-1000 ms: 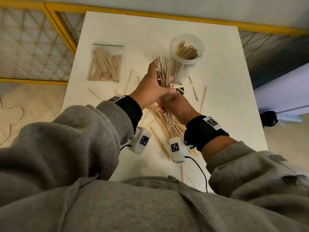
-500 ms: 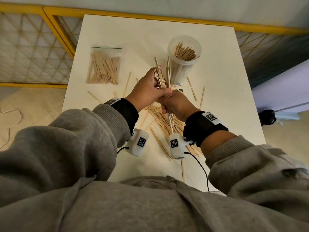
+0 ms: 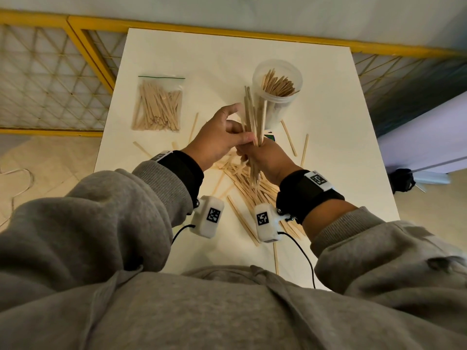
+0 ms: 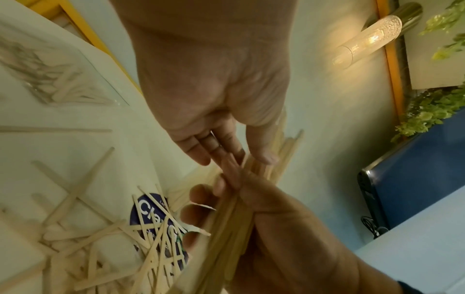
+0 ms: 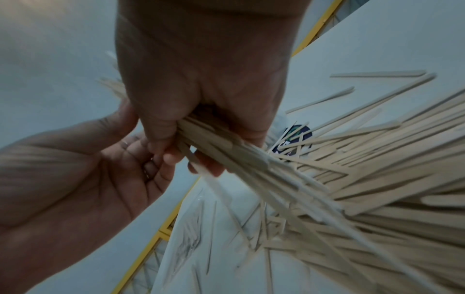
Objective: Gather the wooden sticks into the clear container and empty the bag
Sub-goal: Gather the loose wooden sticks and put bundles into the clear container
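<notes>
My white desk (image 3: 161, 59) stands against a yellow-framed lattice railing (image 3: 50, 79). A lit wall lamp (image 4: 367, 39) and green foliage (image 4: 427, 111) show beyond. White cord (image 3: 15, 183) lies on the floor.

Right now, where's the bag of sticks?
In the head view the bag lies flat on the table's far left, by the yellow railing, left of the clear container, untouched by either hand.

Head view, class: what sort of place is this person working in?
Probably an indoor recording or craft corner, not a workshop: a plain white table against a yellow-framed lattice barrier, a tiled floor, and a wall lamp with greenery.
</notes>
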The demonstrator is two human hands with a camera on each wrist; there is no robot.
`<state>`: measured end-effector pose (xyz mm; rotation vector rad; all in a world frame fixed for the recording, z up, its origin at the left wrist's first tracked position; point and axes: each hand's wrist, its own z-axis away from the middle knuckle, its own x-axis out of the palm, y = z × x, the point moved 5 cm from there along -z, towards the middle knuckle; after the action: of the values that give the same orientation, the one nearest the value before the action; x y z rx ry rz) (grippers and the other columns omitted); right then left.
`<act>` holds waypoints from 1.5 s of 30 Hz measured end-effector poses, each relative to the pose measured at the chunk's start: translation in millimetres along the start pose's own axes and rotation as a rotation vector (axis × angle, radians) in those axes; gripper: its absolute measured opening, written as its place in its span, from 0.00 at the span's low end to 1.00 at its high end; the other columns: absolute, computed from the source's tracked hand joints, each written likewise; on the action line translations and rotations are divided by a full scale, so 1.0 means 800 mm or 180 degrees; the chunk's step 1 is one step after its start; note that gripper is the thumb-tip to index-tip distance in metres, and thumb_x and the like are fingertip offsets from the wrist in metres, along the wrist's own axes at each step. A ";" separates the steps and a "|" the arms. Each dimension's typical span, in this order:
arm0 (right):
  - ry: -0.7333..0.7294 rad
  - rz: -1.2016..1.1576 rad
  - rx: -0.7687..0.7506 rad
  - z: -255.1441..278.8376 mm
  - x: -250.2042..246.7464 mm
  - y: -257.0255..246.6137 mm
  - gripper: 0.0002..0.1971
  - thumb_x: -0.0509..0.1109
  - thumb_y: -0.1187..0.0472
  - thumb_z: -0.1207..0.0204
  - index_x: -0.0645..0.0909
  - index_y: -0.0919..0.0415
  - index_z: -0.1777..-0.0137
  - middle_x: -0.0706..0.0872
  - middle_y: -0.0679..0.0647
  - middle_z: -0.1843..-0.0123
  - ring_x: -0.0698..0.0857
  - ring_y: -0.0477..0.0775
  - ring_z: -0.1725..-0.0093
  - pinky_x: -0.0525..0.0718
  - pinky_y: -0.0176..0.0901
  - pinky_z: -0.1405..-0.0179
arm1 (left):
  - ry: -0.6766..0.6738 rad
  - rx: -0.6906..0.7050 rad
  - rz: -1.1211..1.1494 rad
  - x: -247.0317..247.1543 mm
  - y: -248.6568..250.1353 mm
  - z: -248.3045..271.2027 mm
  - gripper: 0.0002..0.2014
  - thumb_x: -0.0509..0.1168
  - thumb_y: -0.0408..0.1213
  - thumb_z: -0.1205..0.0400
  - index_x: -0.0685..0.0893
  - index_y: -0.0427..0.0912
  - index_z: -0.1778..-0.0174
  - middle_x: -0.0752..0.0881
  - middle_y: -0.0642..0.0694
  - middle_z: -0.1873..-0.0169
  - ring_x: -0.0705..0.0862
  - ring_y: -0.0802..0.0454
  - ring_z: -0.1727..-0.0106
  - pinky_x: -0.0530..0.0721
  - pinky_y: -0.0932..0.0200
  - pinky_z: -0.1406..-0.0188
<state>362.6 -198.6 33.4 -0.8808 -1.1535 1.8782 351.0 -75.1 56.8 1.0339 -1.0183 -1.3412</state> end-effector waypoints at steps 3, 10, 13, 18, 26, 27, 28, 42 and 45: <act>-0.0195 -0.0252 -0.0022 0.005 -0.001 -0.007 0.13 0.66 0.57 0.18 0.80 0.69 0.49 0.83 0.57 0.65 0.83 0.56 0.63 0.80 0.46 0.60 | -0.0066 -0.0045 0.0122 -0.008 0.000 0.001 0.32 0.72 0.35 0.24 0.67 0.44 0.25 0.89 0.49 0.54 0.87 0.56 0.53 0.79 0.63 0.48; -0.0219 -0.0208 0.0062 0.008 -0.005 -0.012 0.06 0.70 0.63 0.21 0.80 0.64 0.59 0.76 0.49 0.80 0.75 0.50 0.80 0.80 0.48 0.67 | -0.0530 -0.0119 0.0418 0.010 0.009 0.003 0.30 0.73 0.38 0.27 0.70 0.44 0.30 0.89 0.49 0.58 0.85 0.51 0.54 0.82 0.59 0.51; 0.0061 -0.0391 -0.0140 0.012 -0.016 -0.029 0.10 0.71 0.59 0.21 0.80 0.65 0.60 0.78 0.49 0.81 0.76 0.49 0.82 0.80 0.40 0.74 | -0.0347 -0.0219 0.0601 0.009 0.006 0.000 0.28 0.66 0.60 0.26 0.75 0.46 0.36 0.85 0.46 0.56 0.83 0.49 0.50 0.80 0.51 0.38; 0.0656 -0.1091 -0.0908 0.016 -0.058 -0.107 0.10 0.73 0.60 0.24 0.77 0.58 0.65 0.74 0.47 0.81 0.73 0.50 0.81 0.79 0.42 0.73 | 0.0281 -0.1254 0.1614 0.003 -0.048 0.013 0.38 0.51 0.66 0.21 0.72 0.36 0.27 0.79 0.38 0.33 0.77 0.41 0.30 0.73 0.46 0.29; 0.0086 -0.1165 -0.0822 0.018 -0.037 -0.107 0.10 0.76 0.70 0.31 0.78 0.61 0.55 0.84 0.53 0.68 0.86 0.59 0.65 0.87 0.56 0.53 | 0.0421 -0.1751 0.2621 0.056 -0.034 0.020 0.27 0.47 0.50 0.13 0.83 0.30 0.52 0.88 0.35 0.62 0.88 0.40 0.56 0.87 0.48 0.49; 0.0121 -0.1100 -0.0768 0.020 -0.035 -0.096 0.10 0.76 0.70 0.30 0.78 0.62 0.53 0.85 0.53 0.66 0.87 0.58 0.62 0.86 0.58 0.49 | 0.0422 -0.1745 0.2576 0.059 -0.030 0.019 0.24 0.49 0.45 0.12 0.83 0.31 0.54 0.87 0.36 0.64 0.88 0.42 0.60 0.88 0.49 0.51; 0.0163 -0.1073 -0.0730 0.023 -0.032 -0.087 0.10 0.76 0.70 0.30 0.78 0.62 0.52 0.85 0.52 0.66 0.87 0.57 0.61 0.86 0.57 0.48 | 0.0417 -0.1753 0.2529 0.060 -0.028 0.019 0.21 0.49 0.42 0.13 0.83 0.32 0.55 0.87 0.37 0.65 0.88 0.44 0.62 0.89 0.51 0.54; 0.0287 -0.1090 -0.0662 0.020 -0.026 -0.068 0.11 0.75 0.67 0.31 0.78 0.62 0.51 0.84 0.54 0.63 0.85 0.57 0.60 0.87 0.53 0.50 | 0.0266 -0.1863 0.2363 0.068 -0.032 0.010 0.18 0.50 0.41 0.13 0.84 0.36 0.52 0.91 0.40 0.65 0.91 0.48 0.64 0.89 0.54 0.64; 0.0428 -0.0756 -0.0633 0.011 -0.034 -0.081 0.05 0.71 0.61 0.23 0.78 0.62 0.54 0.80 0.55 0.70 0.82 0.54 0.69 0.86 0.46 0.64 | 0.0165 -0.1908 0.2290 0.063 -0.035 0.008 0.20 0.52 0.46 0.13 0.83 0.35 0.49 0.89 0.38 0.60 0.89 0.43 0.59 0.89 0.49 0.57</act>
<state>383.5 -205.3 100.6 -0.9192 -1.3152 1.5101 337.3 -124.6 30.1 0.2035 -0.7606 -0.9101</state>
